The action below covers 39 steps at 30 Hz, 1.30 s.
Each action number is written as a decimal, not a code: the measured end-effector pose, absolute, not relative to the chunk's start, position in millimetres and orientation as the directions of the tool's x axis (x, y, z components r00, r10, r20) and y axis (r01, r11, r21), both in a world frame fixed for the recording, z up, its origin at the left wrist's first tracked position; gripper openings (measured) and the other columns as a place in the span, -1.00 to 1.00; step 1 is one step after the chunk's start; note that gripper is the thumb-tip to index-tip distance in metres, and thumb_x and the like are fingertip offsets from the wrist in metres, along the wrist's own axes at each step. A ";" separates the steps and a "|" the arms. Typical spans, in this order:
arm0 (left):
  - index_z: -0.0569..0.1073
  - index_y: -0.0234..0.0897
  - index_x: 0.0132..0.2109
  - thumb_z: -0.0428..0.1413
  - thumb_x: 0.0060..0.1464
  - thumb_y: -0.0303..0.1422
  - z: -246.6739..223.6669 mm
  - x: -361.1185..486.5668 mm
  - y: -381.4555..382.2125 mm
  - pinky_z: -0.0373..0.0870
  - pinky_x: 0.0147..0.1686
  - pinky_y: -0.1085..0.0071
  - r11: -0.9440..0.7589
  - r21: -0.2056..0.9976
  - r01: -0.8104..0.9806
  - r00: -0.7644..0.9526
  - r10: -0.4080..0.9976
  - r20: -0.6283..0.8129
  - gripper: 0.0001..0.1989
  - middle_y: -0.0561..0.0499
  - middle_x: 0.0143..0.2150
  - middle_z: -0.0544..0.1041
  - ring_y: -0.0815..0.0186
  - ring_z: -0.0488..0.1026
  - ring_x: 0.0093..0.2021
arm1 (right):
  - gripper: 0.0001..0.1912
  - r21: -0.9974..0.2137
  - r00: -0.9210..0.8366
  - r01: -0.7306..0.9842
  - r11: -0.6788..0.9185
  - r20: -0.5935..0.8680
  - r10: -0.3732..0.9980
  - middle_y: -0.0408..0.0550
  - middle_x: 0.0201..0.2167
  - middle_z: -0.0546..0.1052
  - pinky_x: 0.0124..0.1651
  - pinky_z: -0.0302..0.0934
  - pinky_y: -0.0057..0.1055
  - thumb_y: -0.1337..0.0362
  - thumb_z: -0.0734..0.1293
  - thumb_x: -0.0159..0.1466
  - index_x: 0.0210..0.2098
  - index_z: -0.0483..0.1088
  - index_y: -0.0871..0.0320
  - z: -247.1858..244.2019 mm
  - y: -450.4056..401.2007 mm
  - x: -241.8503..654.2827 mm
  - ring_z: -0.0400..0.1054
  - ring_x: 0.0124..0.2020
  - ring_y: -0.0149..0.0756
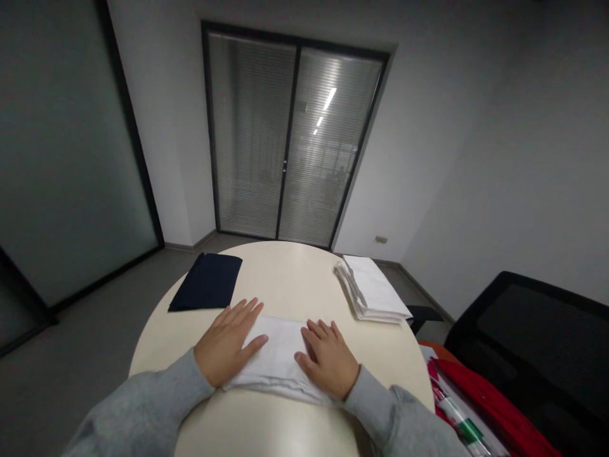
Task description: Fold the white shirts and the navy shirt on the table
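Observation:
A folded white cloth (280,355) lies flat near the front of the round table, its layered edge towards me. My left hand (228,346) rests on its left side, fingers stretched out and thumb spread over the fabric. On the right side of the cloth lies my right hand (328,358), palm down, with its fingers slightly bent and apart. Neither hand grips anything. The parts of the cloth beneath both palms are hidden.
A folded dark navy cloth (209,282) lies at the table's left edge. At the right edge is a thicker folded white stack (373,289). A black mesh chair (533,343) stands to the right, with a red item (490,400) on it. The pale round table (280,273) faces glass doors.

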State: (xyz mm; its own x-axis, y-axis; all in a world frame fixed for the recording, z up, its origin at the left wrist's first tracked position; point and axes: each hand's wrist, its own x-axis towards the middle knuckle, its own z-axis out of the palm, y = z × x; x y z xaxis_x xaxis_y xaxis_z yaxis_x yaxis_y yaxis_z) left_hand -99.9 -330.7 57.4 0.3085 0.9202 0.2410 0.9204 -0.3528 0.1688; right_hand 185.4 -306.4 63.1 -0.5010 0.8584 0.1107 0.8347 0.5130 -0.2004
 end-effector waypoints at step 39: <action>0.31 0.01 0.39 0.02 0.33 0.00 -3.5 -101.3 -321.5 0.40 0.30 0.12 -0.580 0.454 0.676 0.239 0.756 0.610 -0.44 -0.10 0.44 0.29 0.04 0.31 0.38 | -0.83 -0.959 0.082 0.003 -0.283 -0.282 0.956 0.07 -0.44 0.65 -0.28 0.55 -0.34 0.34 0.39 0.37 -0.06 0.42 0.25 234.6 -141.2 376.5 0.57 -0.46 -0.23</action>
State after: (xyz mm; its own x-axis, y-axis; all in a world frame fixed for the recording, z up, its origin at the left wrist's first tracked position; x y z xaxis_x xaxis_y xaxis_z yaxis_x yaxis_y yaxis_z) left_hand -101.3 -321.5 -3.5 0.2386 0.7556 0.6100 0.6760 -0.5802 0.4543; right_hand 376.5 -141.2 234.6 0.0819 0.9560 -0.2818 0.0028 -0.2830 -0.9591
